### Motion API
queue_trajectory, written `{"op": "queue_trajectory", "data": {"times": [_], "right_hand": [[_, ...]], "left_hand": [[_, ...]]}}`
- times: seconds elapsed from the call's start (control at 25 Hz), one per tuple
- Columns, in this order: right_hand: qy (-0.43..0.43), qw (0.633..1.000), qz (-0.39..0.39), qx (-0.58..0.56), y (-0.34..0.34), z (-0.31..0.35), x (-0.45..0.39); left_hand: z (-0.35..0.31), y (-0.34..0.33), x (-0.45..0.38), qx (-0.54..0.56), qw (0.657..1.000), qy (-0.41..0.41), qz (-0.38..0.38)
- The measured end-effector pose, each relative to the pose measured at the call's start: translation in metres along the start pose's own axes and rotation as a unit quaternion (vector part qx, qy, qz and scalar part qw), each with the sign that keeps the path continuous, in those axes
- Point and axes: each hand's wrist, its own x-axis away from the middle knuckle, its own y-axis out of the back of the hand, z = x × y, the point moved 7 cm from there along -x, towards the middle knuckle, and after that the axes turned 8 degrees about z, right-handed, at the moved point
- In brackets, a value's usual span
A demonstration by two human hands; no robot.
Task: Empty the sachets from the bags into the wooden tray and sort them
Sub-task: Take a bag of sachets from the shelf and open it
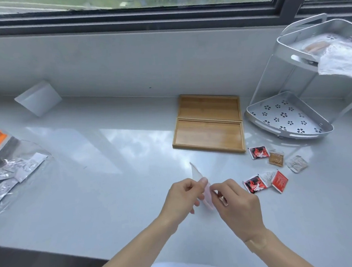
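Both forearms reach forward over the white counter [110,158] and meet just in front of the wooden tray [208,123], on the side nearest the person. The left hand [183,197] is turned with its thumb uppermost, fingers curled inward, and pinches one edge of a thin clear bag [196,174] between thumb and forefinger. The right hand [236,204] faces it, knuckles up, wrist bent slightly, and its fingertips pinch the opposite edge of the same bag. The bag stands on edge between the two hands, its upper corner pointing toward the tray; whether anything is inside it cannot be told.

The tray itself has two shallow compartments, one behind the other, and both show bare wood. Right of its near corner, sachets lie loose on the counter: a red-and-black sachet [258,152], a brown sachet [276,159] touching or just beside it, and a pale clear sachet [297,163] farther right. Nearer the person than these is a second cluster [266,181] of three sachets, overlapping, just right of the right hand.

Right of the tray stands a two-tier metal corner rack [288,117] with plastic wrapping on its upper shelf. Far left of the tray lie silver foil packets [11,176] under clear plastic.
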Motion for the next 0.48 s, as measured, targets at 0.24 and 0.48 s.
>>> {"op": "queue_trajectory", "data": {"times": [0.24,0.48], "right_hand": [[0.007,1.000,0.030,-0.003,-0.001,0.007,0.004],[-0.128,0.967,0.170,-0.138,-0.007,-0.009,-0.004]], "left_hand": [[0.000,0.004,-0.004,0.014,0.999,0.028,-0.003],[-0.005,0.002,-0.002,-0.017,1.000,0.013,0.004]]}}
